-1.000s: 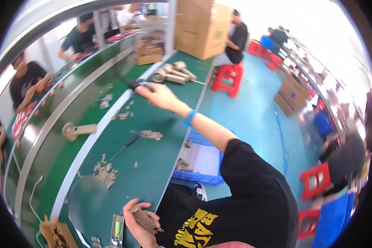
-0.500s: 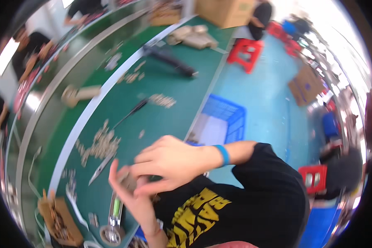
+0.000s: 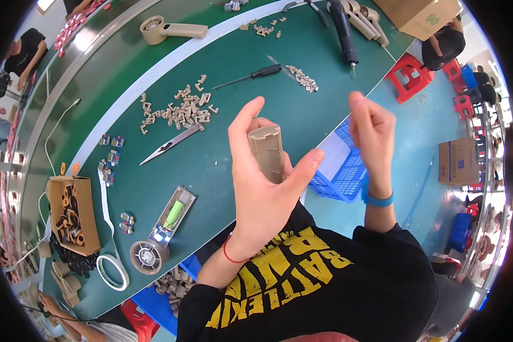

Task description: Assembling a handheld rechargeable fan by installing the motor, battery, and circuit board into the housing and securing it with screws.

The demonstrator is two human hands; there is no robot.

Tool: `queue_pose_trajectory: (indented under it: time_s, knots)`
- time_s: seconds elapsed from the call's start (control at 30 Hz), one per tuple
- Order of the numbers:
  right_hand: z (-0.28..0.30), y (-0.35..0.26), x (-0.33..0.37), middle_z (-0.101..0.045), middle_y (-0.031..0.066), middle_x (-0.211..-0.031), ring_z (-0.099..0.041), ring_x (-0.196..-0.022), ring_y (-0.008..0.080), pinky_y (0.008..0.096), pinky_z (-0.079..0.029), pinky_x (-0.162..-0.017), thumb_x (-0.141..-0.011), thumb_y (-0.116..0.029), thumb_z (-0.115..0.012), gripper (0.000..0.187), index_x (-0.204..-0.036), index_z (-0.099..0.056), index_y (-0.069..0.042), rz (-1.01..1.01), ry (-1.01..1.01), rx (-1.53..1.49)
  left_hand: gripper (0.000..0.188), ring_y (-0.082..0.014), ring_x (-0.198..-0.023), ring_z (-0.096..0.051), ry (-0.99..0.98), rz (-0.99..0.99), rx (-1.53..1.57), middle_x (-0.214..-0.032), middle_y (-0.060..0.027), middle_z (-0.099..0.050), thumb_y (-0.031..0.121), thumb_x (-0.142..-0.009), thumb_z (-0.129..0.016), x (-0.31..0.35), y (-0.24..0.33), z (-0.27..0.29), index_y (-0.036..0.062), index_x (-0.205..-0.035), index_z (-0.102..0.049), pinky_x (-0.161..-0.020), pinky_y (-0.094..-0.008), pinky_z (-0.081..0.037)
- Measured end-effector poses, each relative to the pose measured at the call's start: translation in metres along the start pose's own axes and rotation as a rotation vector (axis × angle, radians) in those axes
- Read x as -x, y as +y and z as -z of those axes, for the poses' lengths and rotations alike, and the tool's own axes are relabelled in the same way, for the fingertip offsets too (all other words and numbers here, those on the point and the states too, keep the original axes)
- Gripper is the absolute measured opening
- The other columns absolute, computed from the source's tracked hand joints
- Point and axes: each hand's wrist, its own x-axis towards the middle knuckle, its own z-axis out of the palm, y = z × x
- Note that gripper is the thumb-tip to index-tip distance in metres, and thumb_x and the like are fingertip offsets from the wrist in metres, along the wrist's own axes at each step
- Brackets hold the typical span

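My left hand (image 3: 255,196) is wrapped round a beige plastic shell (image 3: 267,149), a hollow piece like a handle cover, held upright above the table's edge. My right hand (image 3: 374,128) is raised to the right, apart from it, over the blue basket. Its fingers are curled in against the thumb; whether anything small sits between them is hidden. Left of my left hand lies an opened handheld fan (image 3: 148,256), its handle exposing a green battery (image 3: 175,213) and a small circuit board.
Small beige clips (image 3: 182,109), tweezers (image 3: 171,145), a screwdriver (image 3: 251,76) and an electric screwdriver (image 3: 342,34) lie on the green table. A cardboard box of dark and orange parts (image 3: 91,242) stands left, near a tape roll (image 3: 113,272). A blue basket (image 3: 330,188) stands right, beyond the table edge.
My hands were together; now they are apart, the right one lifted away to the right. The shell in my left hand shows clearly. The whole view has shifted.
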Motion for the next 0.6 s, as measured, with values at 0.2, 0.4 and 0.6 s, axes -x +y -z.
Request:
queue_pose_trajectory:
  time_s: [0.2,0.4,0.6]
  knots:
    - [0.064,0.057,0.007,-0.056,0.0067,-0.059,-0.056,-0.056,0.0102,0.0253,-0.041,-0.052,-0.094,-0.028,-0.063,0.028,-0.085,-0.067,-0.001,0.207,-0.03,0.9,0.075,-0.0053,-0.065,-0.05,-0.038,0.018,0.06,-0.111,-0.0063,-0.043,0.001,-0.08,-0.076,0.007,-0.002,0.002,0.0079,-0.14,-0.033,-0.053,-0.0185,-0.042]
    - [0.055,0.011,-0.013,-0.063,0.0063,-0.082,-0.059,-0.077,0.0073,0.0246,-0.047,-0.066,-0.096,-0.022,-0.059,0.024,-0.103,-0.066,0.0,-0.422,-0.321,0.585,0.042,-0.0056,-0.062,-0.053,-0.098,0.26,0.162,-0.098,-0.0052,-0.055,0.007,-0.091,-0.063,0.016,-0.017,0.008,0.0048,-0.129,-0.045,-0.048,-0.0201,-0.044]
    - [0.013,-0.001,0.01,-0.06,0.0015,-0.084,-0.058,-0.077,0.0082,0.0241,-0.047,-0.069,-0.089,-0.014,-0.066,0.029,-0.114,-0.063,-0.002,0.041,-0.533,-0.04,0.041,-0.0087,-0.064,-0.055,-0.088,0.269,0.223,-0.105,-0.0084,-0.054,0.013,-0.095,-0.057,0.021,-0.019,0.013,0.0038,-0.132,-0.041,-0.049,-0.0214,-0.045]
